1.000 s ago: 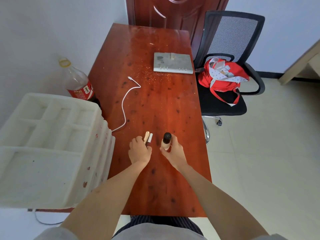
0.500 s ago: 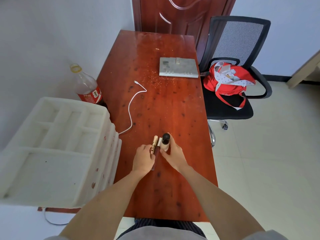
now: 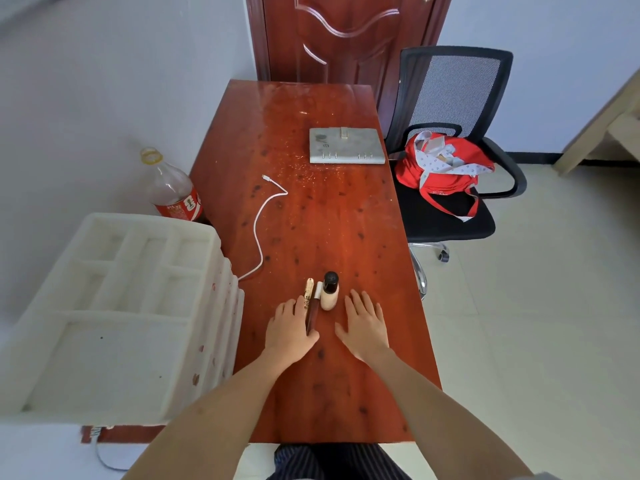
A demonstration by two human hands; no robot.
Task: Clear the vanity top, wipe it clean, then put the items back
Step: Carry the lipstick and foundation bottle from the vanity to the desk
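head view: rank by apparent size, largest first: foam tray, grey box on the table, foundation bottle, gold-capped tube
1. foam tray, though nearness to the camera inflates it
2. grey box
3. and 4. foundation bottle and gold-capped tube: unsure; the bottle is wider, the tube longer and partly hidden by the left hand.

Legible text: none with certainty. Gold-capped tube (image 3: 309, 294) lying on the counter (image 3: 322, 209), beside the left hand (image 3: 290, 330): dark lettering on the gold section, too small to make out. Plastic bottle (image 3: 171, 188) standing off the counter's left edge: red label with a white-and-green emblem and pale print, characters not decipherable. Grey flat device (image 3: 347, 146) at the counter's far right: small dark mark on the top face, unreadable. Red bag (image 3: 446, 174) on the chair: faint pale marking low on the red panel and repeated small motifs on the white lining, neither readable.
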